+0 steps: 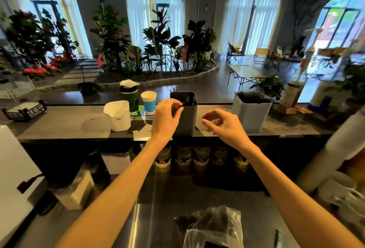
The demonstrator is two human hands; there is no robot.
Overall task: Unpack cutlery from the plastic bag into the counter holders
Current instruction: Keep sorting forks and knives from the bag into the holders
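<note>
Now your left hand point(166, 116) pinches dark cutlery point(186, 100) at the grey holder point(184, 117); lower it straight inside. Your right hand point(223, 127), just beside, hangs loose and holds nothing.

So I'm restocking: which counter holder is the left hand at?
The dark grey holder, middle one; left hand at its rim, not white or pale blue.

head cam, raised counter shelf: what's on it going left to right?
Black crate → white holder → green bottle → paper cup → left hand at the dark holder → right hand → pale blue holder → glass bottle.
</note>
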